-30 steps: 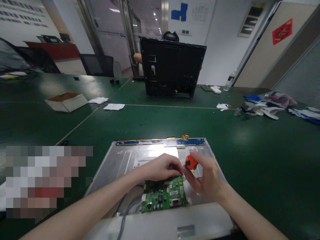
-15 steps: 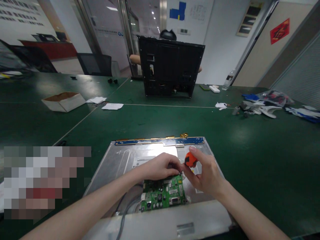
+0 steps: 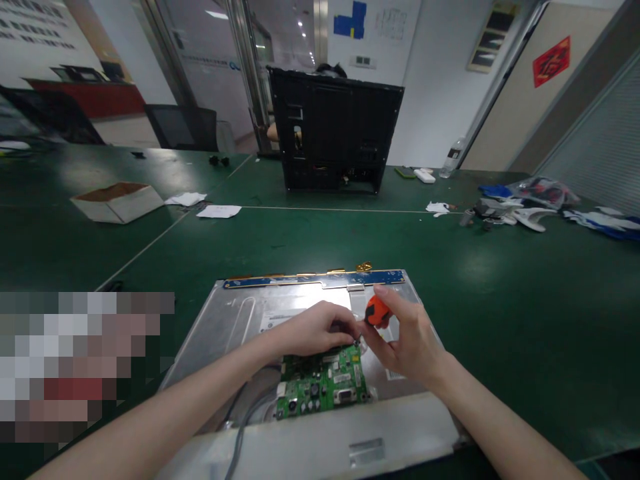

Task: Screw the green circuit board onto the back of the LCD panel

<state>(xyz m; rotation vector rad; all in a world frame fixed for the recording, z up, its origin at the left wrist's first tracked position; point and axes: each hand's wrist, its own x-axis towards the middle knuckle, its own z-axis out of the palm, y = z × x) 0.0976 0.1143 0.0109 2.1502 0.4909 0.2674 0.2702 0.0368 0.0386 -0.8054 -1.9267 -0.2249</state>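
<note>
A monitor panel lies face down on the green table, its silver metal back (image 3: pixel 240 317) up and a blue strip board (image 3: pixel 310 279) along the far edge. A green circuit board (image 3: pixel 323 385) sits on the near part of it. My right hand (image 3: pixel 407 340) grips an orange-handled screwdriver (image 3: pixel 376 312), its tip at the board's far right corner. My left hand (image 3: pixel 313 330) has its fingers pinched together at the same corner, beside the tip. Grey cables (image 3: pixel 245 417) run off the board's left side.
A black monitor rear shell (image 3: pixel 335 130) stands upright at the table's far side, with a person behind it. An open cardboard box (image 3: pixel 117 201) and paper scraps (image 3: pixel 219 211) lie far left. Plastic bags and parts (image 3: pixel 530 203) are far right, a water bottle (image 3: pixel 450 159) beyond.
The view has shifted slightly, so everything sits a little lower-left in frame. Both hands stay at the board's corner with the screwdriver; no clear change in grip.
</note>
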